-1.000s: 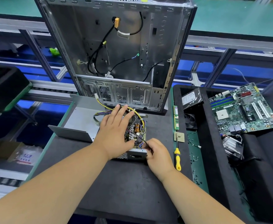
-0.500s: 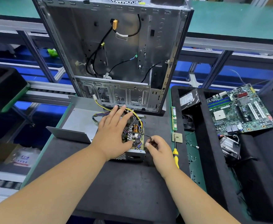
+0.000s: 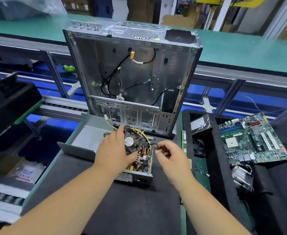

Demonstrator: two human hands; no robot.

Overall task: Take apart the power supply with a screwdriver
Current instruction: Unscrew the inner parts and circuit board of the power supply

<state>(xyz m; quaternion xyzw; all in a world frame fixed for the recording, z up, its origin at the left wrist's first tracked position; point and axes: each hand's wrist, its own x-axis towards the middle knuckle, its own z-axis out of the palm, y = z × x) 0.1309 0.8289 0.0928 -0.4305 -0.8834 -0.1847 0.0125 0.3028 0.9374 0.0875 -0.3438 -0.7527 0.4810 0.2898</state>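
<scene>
Left hand rests on power supply, right hand beside.

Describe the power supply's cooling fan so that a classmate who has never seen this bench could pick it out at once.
Start at the tall, empty metal computer case standing at the back of the dark mat. Directly in front of it lies the opened power supply, where the left hand rests. The fan is its round black part with a white centre label, unlike the circuit parts around it.

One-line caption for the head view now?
Left hand steadies the opened power supply; right hand pinches a black wire.
</scene>
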